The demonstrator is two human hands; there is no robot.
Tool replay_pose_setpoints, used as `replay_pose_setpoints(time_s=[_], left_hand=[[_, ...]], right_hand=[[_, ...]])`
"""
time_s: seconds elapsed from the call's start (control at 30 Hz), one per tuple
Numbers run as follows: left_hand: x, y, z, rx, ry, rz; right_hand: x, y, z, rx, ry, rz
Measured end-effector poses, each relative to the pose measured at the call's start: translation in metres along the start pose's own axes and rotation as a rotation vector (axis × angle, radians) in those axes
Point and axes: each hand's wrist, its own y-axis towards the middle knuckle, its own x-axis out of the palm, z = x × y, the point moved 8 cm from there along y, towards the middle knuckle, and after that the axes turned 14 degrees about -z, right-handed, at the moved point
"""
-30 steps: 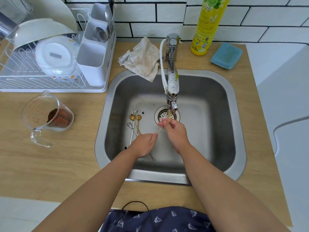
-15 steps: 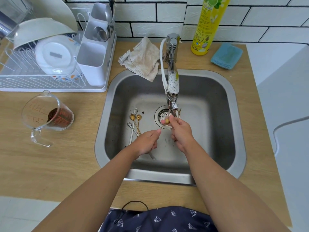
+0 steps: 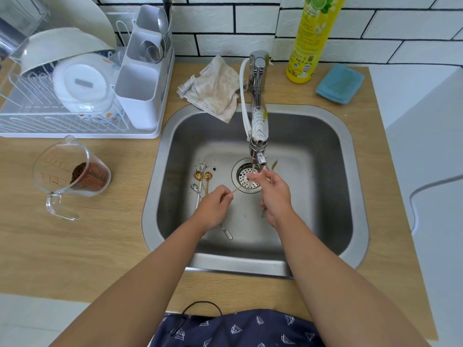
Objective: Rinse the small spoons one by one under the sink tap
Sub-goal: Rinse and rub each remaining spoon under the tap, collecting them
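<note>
Nearest, the left hand pinches the handle end of a thin gold spoon, steadying it so the bowl reaches the stream. Just beyond, the right hand closes its fingertips round the bowl end under the tap, probably rubbing it clean. The spoon looks slender and pale gold. Further left, more small spoons wait on the sink floor, bowls speckled brown

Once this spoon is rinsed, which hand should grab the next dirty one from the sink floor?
Left, probably. The left hand pinches only the handle end of the gold spoon and sits right beside the waiting spoons. The right hand is at the bowl end under the tap, farther from them.
</note>
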Motion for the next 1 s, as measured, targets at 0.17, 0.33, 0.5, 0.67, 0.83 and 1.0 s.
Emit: replay_pose_setpoints(time_s=[0.17,0.33,0.5,0.67,0.83,1.0], left_hand=[[0.017,-0.001,-0.012,-0.182,-0.204,-0.179],[0.011,0.003,-0.001,-0.05,-0.115,-0.075],[0.014,0.024,0.062,0.195,0.105,-0.053],[0.017,0.047,0.077,0.183,0.318,-0.098],[0.017,0.046,0.051,0.159,0.235,-0.15],[0.023,0.044,0.055,0.19,0.075,-0.098]], right_hand=[[0.023,0.002,0.005,-0.011,-0.159,-0.182],[0.003,0.003,-0.002,-0.088,-0.154,-0.024],[-0.011,0.003,-0.002,-0.125,-0.103,0.054],[-0.04,-0.001,-0.017,-0.206,-0.001,0.278],[-0.05,-0.003,-0.015,-0.202,-0.077,0.361],[-0.049,-0.001,-0.013,-0.176,-0.095,0.361]])
